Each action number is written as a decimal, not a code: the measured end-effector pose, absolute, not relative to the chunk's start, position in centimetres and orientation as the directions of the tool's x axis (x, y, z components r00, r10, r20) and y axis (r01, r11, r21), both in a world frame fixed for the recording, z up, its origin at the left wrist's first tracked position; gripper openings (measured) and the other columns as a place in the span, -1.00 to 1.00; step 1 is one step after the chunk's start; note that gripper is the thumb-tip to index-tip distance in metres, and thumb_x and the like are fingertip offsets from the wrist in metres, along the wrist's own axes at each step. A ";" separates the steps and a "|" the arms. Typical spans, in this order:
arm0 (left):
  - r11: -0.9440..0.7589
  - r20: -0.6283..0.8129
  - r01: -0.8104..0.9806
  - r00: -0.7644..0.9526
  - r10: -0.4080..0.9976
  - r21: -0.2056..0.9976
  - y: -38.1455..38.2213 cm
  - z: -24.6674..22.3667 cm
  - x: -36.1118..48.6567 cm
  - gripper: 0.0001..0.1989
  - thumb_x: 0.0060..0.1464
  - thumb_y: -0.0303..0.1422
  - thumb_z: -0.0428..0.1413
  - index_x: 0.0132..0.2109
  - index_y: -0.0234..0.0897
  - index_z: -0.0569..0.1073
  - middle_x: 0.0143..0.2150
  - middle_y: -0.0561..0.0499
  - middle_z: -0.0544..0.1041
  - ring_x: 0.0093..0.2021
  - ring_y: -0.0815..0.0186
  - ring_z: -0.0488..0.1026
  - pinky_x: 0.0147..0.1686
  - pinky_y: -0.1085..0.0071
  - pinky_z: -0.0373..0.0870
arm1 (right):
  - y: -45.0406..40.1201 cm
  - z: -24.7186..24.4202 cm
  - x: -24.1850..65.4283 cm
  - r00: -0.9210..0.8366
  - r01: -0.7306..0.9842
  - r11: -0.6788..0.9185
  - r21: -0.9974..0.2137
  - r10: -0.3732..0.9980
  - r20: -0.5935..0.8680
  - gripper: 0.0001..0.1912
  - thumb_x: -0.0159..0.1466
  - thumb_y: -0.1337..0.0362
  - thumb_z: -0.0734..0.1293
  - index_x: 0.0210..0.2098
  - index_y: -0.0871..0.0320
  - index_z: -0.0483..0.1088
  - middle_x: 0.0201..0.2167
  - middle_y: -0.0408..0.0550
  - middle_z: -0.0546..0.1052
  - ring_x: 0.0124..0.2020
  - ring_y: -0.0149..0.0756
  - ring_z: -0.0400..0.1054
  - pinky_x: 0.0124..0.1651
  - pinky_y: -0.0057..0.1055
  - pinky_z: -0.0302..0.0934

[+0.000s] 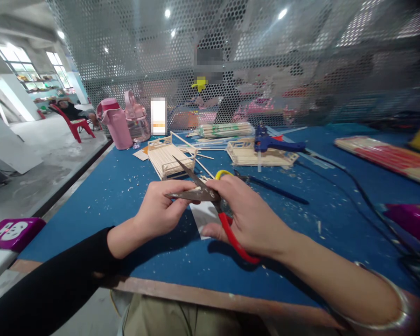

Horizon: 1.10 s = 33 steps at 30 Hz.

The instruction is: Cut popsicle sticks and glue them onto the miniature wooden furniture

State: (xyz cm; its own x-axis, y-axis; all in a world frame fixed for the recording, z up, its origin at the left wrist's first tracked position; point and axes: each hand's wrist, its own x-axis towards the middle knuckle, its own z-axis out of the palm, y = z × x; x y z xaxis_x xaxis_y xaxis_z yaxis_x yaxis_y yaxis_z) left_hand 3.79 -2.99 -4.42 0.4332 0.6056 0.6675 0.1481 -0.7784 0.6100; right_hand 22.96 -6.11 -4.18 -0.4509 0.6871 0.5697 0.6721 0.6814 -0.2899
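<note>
My right hand grips a pair of scissors with one red and one yellow handle loop; the blades are spread and point left. My left hand is pinched closed between the blades. At its fingertips shows the pale end of a small wooden stick, mostly hidden by the fingers. Just beyond stands a small bed-like model made of wooden sticks. Below the hands a piece of white paper lies on the blue table.
A second stick model sits at the back right, with a blue glue gun over it. Dark-handled pliers, packed sticks and a pink flask are around. A cable runs along the right. Perforated metal mesh rises behind.
</note>
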 end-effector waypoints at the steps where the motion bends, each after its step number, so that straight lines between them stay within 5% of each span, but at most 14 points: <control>1: -0.777 0.663 0.146 0.440 0.606 0.613 -3.0 -4.3 3.8 -0.78 0.03 -0.59 0.00 -0.33 -0.33 0.53 -0.43 -0.02 0.61 -0.43 0.37 0.52 -0.41 0.49 0.41 | -6.1 -4.2 23.0 -0.452 0.666 0.685 -0.294 0.685 0.572 -0.25 0.06 -0.27 0.27 -0.10 0.30 0.34 -0.30 0.11 0.39 -0.31 -0.13 0.26 -0.26 -0.22 0.20; 12: -0.741 0.616 0.033 0.532 0.581 0.671 -3.0 -4.0 3.6 -0.79 0.18 -0.43 0.00 -0.27 -0.35 0.54 -0.41 -0.05 0.60 -0.39 0.36 0.53 -0.37 0.49 0.43 | -6.1 -4.3 23.3 -0.486 0.591 0.712 -0.379 0.689 0.538 -0.29 0.09 -0.26 0.26 -0.05 0.22 0.30 -0.29 0.05 0.40 -0.31 -0.19 0.26 -0.27 -0.25 0.22; 25: -0.730 0.577 0.110 0.538 0.614 0.674 -3.2 -3.6 3.6 -0.81 0.10 -0.49 0.01 -0.34 -0.32 0.53 -0.44 -0.01 0.60 -0.43 0.36 0.52 -0.40 0.48 0.42 | -6.1 -3.9 23.3 -0.477 0.655 0.690 -0.308 0.693 0.540 -0.27 0.02 -0.27 0.31 -0.07 0.21 0.33 -0.29 0.07 0.40 -0.31 -0.15 0.26 -0.26 -0.21 0.22; 33: -0.599 0.490 0.055 0.518 0.701 0.799 -3.5 -3.6 3.9 -0.84 0.06 -0.47 0.04 -0.38 -0.34 0.52 -0.48 -0.01 0.59 -0.45 0.35 0.51 -0.42 0.49 0.43 | -6.0 -4.0 23.7 -0.502 0.685 0.681 -0.258 0.698 0.511 -0.18 -0.01 -0.29 0.31 -0.01 0.26 0.31 -0.22 0.15 0.40 -0.20 -0.03 0.26 -0.16 -0.12 0.19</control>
State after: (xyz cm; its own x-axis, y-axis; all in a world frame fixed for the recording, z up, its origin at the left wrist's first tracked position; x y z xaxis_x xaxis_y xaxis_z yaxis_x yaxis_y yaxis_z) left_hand 3.88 -3.52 -3.62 0.5177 0.7010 0.4904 0.0546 -0.5991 0.7988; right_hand 23.67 -6.03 -3.98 -0.5020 0.6981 0.5105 0.6852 0.6812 -0.2577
